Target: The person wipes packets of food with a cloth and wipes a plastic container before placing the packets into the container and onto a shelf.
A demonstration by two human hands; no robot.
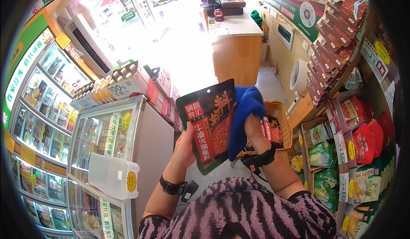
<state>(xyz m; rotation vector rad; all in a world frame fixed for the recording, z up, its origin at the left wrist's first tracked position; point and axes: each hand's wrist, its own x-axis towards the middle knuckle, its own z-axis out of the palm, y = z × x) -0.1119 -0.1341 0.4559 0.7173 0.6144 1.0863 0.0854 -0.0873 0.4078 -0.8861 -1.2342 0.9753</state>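
Note:
A black and red food pouch (211, 127) with a hang hole at its top is held up in front of my chest. My left hand (184, 144) grips its left edge, thumb on the printed front. My right hand (254, 128) holds a blue cloth (245, 111) against the pouch's right side; part of the cloth covers that edge. Behind the right hand, a wicker basket (286, 123) contains similar pouches (272, 131), partly hidden by my hand and the cloth.
Left of me stands a glass-topped chest freezer (153, 143) with a translucent plastic bin (110, 175) on it. Upright glass-door freezers (48, 101) line the far left. Shelves of packaged food (362, 178) rise close on the right. A counter (237, 46) with a scanner stands ahead, near a white fan (298, 75).

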